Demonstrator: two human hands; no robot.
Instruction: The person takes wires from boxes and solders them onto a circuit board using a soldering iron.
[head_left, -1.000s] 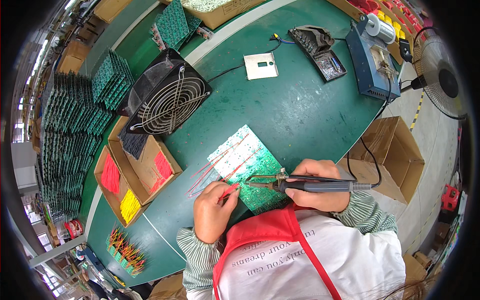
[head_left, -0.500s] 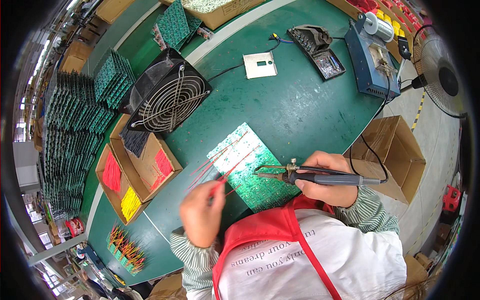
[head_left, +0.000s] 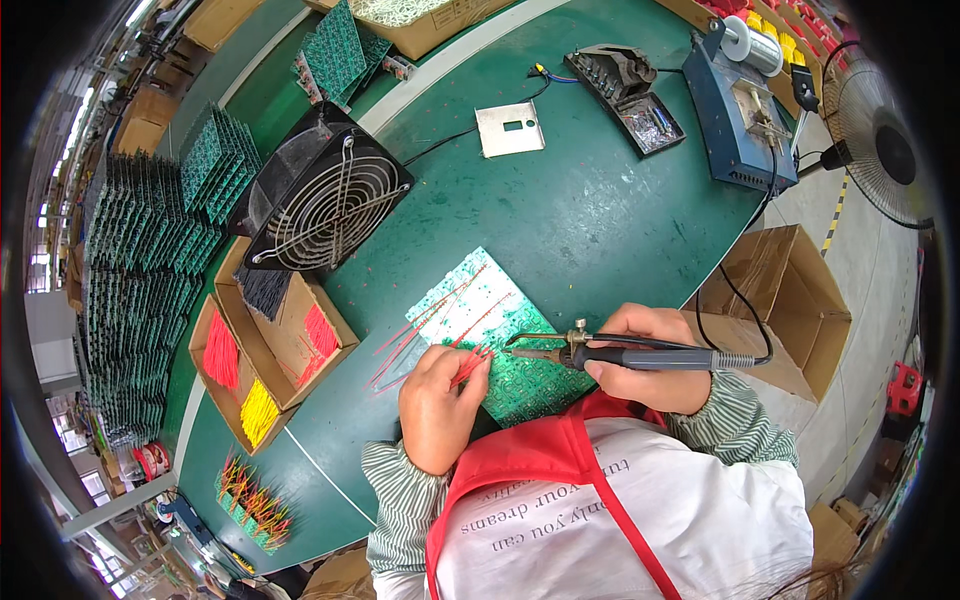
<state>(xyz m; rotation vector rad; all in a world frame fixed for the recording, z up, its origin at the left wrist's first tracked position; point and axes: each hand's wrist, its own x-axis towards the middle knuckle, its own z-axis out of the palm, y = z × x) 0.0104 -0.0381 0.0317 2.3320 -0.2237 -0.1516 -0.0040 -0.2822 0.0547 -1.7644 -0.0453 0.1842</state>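
A green circuit board panel [head_left: 535, 385] lies on the green table in front of me, its far part shining white with glare. Several red wires [head_left: 405, 345] stick out from its left side. My left hand [head_left: 440, 405] pinches red wires [head_left: 468, 368] between thumb and fingers, their ends over the board's middle. My right hand [head_left: 655, 360] is wrapped round a soldering iron [head_left: 640, 356] with a thin curved feed tube. The iron's tip points left, close to the wire ends; whether it touches them I cannot tell.
Left of the board, cardboard trays [head_left: 345, 335] hold red, yellow and dark wires. Behind them stands a black square fan [head_left: 330, 200], with stacked circuit boards [head_left: 150, 270] further left. A blue solder feeder [head_left: 740, 120] is at the far right, above an open cardboard box [head_left: 790, 300].
My left hand has moved right and slightly up, bringing its red wires over the board to the iron's tip. The right hand has stayed nearly in place; the whole view has shifted slightly.
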